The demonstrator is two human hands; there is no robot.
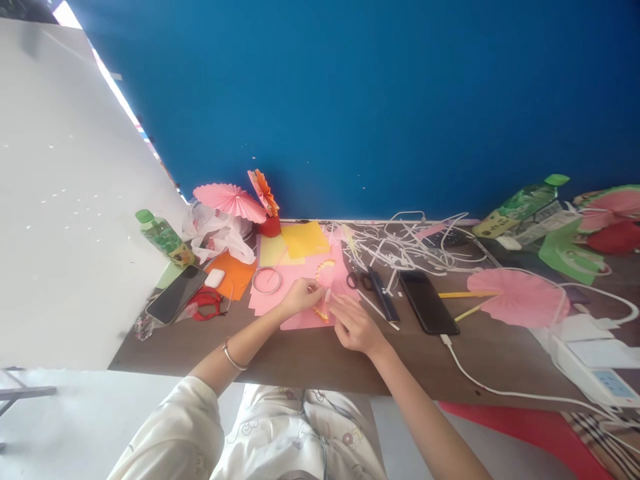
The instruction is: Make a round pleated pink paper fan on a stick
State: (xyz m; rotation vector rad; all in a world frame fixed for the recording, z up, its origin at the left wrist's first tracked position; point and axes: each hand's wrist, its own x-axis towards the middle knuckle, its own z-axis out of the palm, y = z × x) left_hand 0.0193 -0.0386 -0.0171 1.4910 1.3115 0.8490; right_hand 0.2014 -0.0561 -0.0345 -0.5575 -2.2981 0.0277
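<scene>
A small pleated paper fan [326, 270], pink with a yellow-orange scalloped edge, is held between my hands over pink paper sheets [295, 323]. My left hand [302, 297] pinches its left side with closed fingertips. On the right, my right hand [357, 324] grips the fan near its middle, its fingers pointing left and partly hiding it. Something small and whitish shows between the fingertips, too small to name. Just right of the fan lie dark-handled scissors [383, 293]. A roll of thin wire or tape [267, 280] rests by my left hand.
Yellow paper [306, 240], orange paper [235, 275], red pliers [207, 304] and a phone [177, 295] lie leftward. White paper strips [395, 243] pile at the back. Rightward are a second phone [428, 301], a pink paper fan [520, 297], a charging cable [480, 381] and a power strip [595, 377].
</scene>
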